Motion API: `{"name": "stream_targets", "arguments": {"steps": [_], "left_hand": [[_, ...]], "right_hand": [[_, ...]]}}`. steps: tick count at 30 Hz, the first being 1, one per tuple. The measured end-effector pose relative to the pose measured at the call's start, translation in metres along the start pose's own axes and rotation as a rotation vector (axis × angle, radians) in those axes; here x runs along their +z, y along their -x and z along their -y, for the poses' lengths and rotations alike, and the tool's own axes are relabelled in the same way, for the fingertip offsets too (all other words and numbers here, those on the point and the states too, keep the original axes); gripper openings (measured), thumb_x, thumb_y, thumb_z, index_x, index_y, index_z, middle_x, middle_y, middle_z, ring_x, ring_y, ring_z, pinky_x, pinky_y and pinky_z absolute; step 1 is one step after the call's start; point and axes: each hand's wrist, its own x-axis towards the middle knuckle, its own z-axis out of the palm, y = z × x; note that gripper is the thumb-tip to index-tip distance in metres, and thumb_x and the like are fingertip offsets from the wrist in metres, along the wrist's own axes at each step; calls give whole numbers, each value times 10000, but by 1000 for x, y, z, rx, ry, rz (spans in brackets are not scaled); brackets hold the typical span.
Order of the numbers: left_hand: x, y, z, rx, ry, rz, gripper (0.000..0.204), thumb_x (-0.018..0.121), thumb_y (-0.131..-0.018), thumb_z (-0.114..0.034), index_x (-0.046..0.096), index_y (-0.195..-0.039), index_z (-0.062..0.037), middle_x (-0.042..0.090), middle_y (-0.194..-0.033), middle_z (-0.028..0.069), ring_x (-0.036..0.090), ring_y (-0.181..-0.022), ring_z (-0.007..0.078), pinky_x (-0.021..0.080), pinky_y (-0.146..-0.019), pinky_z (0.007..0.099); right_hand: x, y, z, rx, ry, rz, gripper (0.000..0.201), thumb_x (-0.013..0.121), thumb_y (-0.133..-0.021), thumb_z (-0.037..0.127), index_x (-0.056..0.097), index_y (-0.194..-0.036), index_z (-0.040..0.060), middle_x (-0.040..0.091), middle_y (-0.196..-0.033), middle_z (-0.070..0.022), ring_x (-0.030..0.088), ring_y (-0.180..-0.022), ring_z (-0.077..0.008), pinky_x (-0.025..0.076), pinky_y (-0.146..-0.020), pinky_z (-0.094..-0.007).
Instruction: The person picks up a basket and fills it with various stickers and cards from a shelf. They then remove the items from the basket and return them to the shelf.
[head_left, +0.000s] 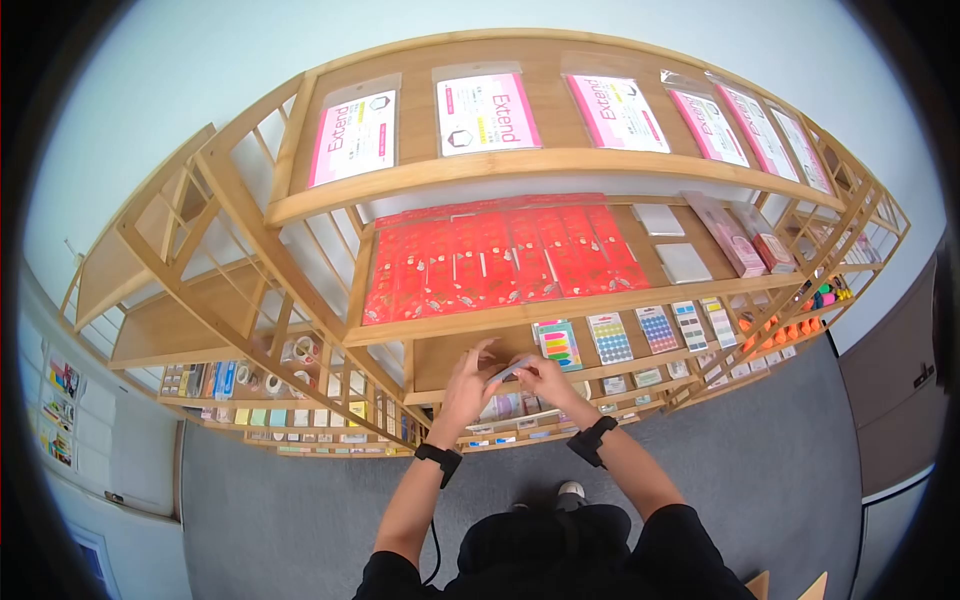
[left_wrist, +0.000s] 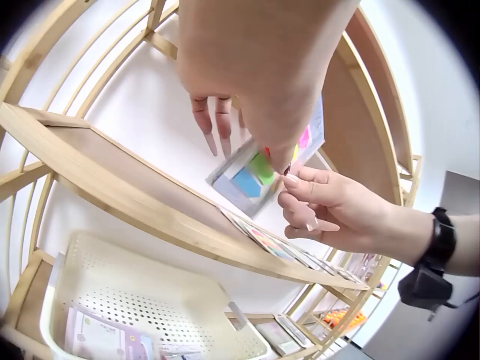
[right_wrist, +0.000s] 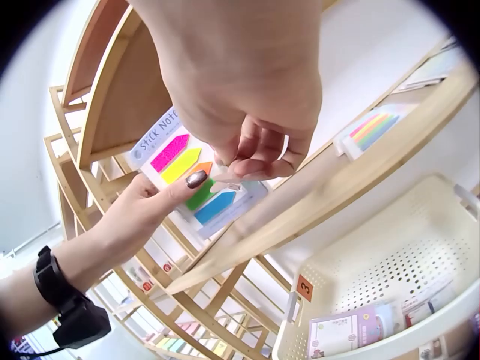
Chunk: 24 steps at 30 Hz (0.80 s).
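A flat sticky-note pack (right_wrist: 180,163) lettered "Stick Note", with arrow-shaped tabs in pink, yellow, orange, green and blue, is held in front of the shelf. My left hand (head_left: 468,385) pinches it, thumb across the coloured face and fingers behind. My right hand (head_left: 548,382) has thumb and fingertips drawn together at the pack, over the middle tabs in the right wrist view. Exactly what those fingertips pinch is partly hidden. Edge-on in the head view, the pack shows as a thin strip between the hands. A similar tab pack (head_left: 558,345) stands on the shelf just beyond.
Dot-sticker cards (head_left: 612,338) line the same shelf to the right. Above are red packets (head_left: 500,250), and "Extend" packages (head_left: 490,112) lie on the top shelf. Below the hands sits a perforated cream basket (right_wrist: 375,262) with packaged goods. The wooden shelf edge (left_wrist: 150,214) runs close by.
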Motion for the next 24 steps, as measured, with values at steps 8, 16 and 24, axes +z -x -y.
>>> {"name": "stream_targets", "arguments": {"steps": [8, 16, 24], "left_hand": [[27, 27, 4, -323, 359, -121, 241, 579, -797, -64, 595, -1017, 32, 582, -1038, 186, 566, -967, 350, 466, -789, 358], [21, 46, -14, -707, 432, -137, 226, 573, -828, -90, 585, -985, 72, 619, -880, 195, 636, -705, 258, 483, -635, 340], [59, 56, -4, -773, 570, -299, 214, 586, -834, -140, 619, -916, 55, 640, -767, 183, 635, -692, 185, 461, -598, 307]], "right_hand": [[-71, -36, -42, 597, 669, -373, 664, 735, -669, 423, 474, -1095, -15, 508, -1160, -200, 608, -907, -335, 497, -725, -426], [-58, -78, -55, 458, 632, -225, 733, 754, -615, 453, 481, -1211, 123, 537, -1182, -110, 532, -1079, -277, 438, -847, -476], [-57, -87, -44, 508, 480, -84, 667, 771, -608, 386, 535, -1151, 80, 580, -1117, -133, 538, -1062, -283, 443, -864, -384]]}}
